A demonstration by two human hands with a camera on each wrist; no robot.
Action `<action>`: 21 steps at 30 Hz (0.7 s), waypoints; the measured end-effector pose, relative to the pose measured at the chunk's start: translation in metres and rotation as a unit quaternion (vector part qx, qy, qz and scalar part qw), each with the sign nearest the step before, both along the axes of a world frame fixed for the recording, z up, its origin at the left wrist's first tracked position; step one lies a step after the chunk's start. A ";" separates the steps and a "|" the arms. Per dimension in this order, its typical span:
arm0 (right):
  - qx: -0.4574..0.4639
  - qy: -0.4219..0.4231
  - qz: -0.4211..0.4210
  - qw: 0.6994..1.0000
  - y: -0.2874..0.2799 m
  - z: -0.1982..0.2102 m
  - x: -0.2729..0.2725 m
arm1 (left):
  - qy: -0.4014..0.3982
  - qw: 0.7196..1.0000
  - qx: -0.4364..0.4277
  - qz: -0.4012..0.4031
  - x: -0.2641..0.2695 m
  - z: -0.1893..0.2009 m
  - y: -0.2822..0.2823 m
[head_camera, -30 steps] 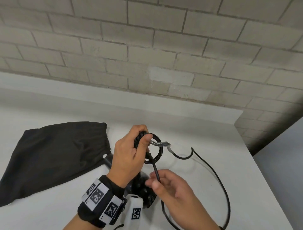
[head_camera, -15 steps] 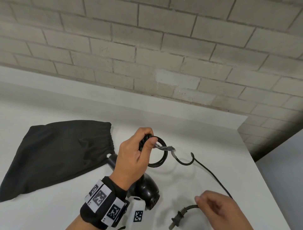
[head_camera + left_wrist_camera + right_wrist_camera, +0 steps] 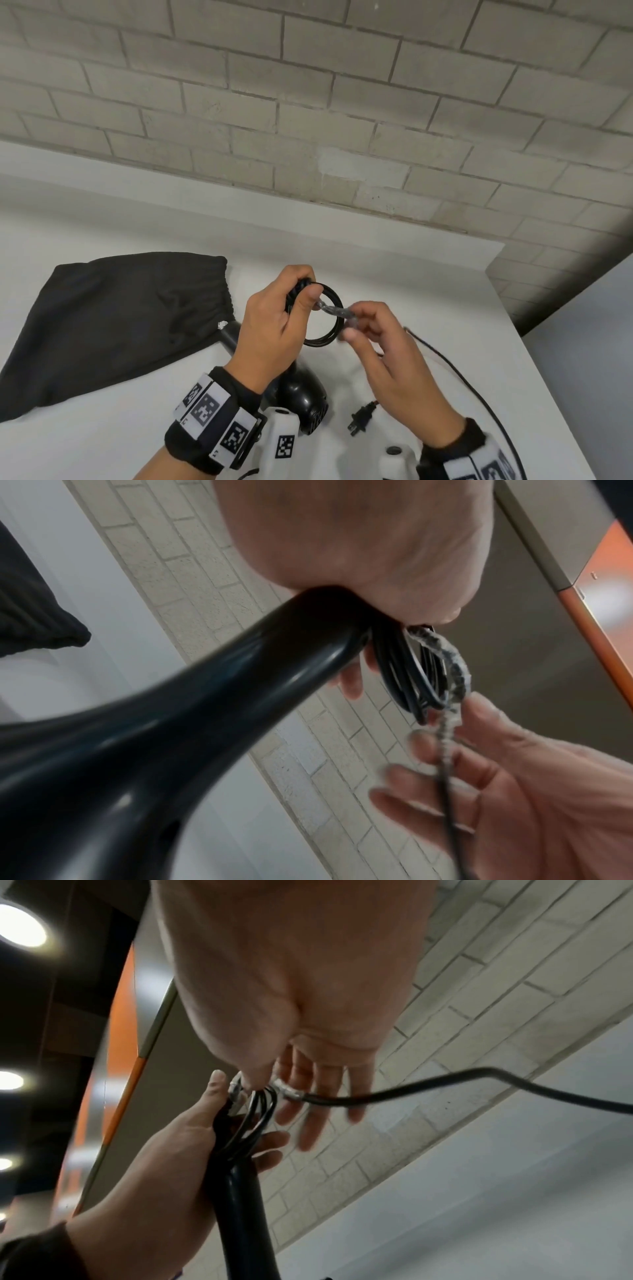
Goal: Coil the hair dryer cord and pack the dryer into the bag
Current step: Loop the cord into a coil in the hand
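My left hand point(image 3: 274, 318) grips the top of the black hair dryer's handle point(image 3: 240, 680) together with a small coil of black cord point(image 3: 329, 329). The dryer's round body point(image 3: 301, 401) rests on the white table below that wrist. My right hand point(image 3: 373, 329) pinches the cord at a stretch wrapped in clear tape point(image 3: 337, 311), right beside the coil, its other fingers spread. From there the loose cord point(image 3: 455, 373) runs right along the table, and its plug point(image 3: 359, 418) lies near the front. The black drawstring bag point(image 3: 113, 318) lies flat at the left.
The white table point(image 3: 411, 274) ends at a grey brick wall behind and drops off at its right edge point(image 3: 534, 363). The bag's gathered mouth point(image 3: 226, 294) faces the dryer handle.
My right hand let go of the plug end, which now lies on the table, and came up to pinch the taped part of the cord by the coil. The left hand kept its grip.
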State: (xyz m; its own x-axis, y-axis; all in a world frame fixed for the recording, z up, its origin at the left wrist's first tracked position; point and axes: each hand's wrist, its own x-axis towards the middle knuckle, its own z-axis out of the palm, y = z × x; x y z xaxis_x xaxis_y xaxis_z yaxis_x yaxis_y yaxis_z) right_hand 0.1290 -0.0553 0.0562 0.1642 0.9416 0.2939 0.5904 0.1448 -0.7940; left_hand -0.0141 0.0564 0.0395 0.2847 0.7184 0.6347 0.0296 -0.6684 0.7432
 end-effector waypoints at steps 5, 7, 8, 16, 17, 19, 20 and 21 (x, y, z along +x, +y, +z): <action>0.099 -0.072 0.006 0.992 0.006 0.026 0.007 | -0.016 1.000 -0.005 -0.018 -0.002 -0.001 0.000; 0.121 -0.126 0.000 0.985 0.012 0.038 0.009 | -0.025 0.999 -0.012 -0.029 -0.003 -0.002 0.001; 0.124 -0.138 -0.002 0.983 0.015 0.043 0.008 | -0.028 0.999 -0.014 -0.033 -0.003 -0.002 0.002; 0.076 -0.088 0.030 0.993 0.040 0.068 -0.001 | -0.040 0.999 -0.011 -0.028 -0.005 -0.001 0.004; 0.066 -0.079 0.034 0.994 0.043 0.069 -0.002 | -0.041 0.999 -0.013 -0.027 -0.005 0.000 0.004; 0.041 -0.050 0.041 0.997 0.047 0.071 -0.004 | -0.036 0.999 -0.006 -0.030 -0.005 0.000 0.006; 0.028 -0.031 0.047 0.998 0.049 0.071 -0.004 | -0.031 0.999 0.004 -0.031 -0.006 0.000 0.006; 0.017 -0.012 0.056 0.998 0.050 0.072 -0.005 | -0.025 0.999 0.013 -0.031 -0.006 0.000 0.006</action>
